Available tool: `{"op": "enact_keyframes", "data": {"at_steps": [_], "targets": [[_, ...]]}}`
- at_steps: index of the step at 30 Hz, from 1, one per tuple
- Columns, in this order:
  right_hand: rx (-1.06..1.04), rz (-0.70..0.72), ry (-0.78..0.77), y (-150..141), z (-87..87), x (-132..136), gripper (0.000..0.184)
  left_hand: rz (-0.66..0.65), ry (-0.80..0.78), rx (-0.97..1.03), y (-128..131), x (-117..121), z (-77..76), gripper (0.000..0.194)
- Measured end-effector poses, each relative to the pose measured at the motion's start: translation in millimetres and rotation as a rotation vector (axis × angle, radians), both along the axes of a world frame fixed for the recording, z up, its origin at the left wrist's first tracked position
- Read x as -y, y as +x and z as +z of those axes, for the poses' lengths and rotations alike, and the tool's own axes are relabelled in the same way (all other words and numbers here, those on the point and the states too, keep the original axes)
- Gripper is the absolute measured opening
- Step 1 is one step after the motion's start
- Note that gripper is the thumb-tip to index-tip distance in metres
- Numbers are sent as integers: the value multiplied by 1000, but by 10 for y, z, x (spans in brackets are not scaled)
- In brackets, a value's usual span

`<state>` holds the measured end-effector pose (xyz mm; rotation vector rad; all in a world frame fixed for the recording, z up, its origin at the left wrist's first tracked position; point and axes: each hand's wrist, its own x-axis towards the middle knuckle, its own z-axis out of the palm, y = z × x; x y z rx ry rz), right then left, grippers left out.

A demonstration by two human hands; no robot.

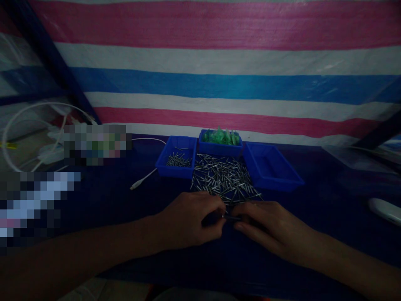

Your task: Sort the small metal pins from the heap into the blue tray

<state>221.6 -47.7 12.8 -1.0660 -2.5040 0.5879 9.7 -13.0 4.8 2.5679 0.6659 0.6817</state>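
A loose heap of thin metal pins (224,177) lies on the dark blue table (119,200). My left hand (191,219) rests at the heap's near edge with its fingers curled in a pinch. My right hand (266,228) meets it from the right, thumb and fingers closed on a small dark pin-like piece (231,217) held between both hands. The light is dim, so I cannot make out the piece exactly.
Three blue trays stand behind the heap: the left tray (177,156) with a few pins, the middle tray (221,144) with green parts, the right tray (271,169) bare. A white cable (142,182) lies left. A white object (385,211) sits far right. A striped tarp (219,62) hangs behind.
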Motion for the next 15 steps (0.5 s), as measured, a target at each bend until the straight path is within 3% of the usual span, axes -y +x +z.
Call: {"op": "enact_keyframes", "data": {"at_steps": [5,15], "targets": [[63,12,43,2,-42,-19,21,-58,109,-46,-3,-34,-41,11],[143,8,96,32,-37,-47,23,-8,229,-172,-28,-44,18,21]]}}
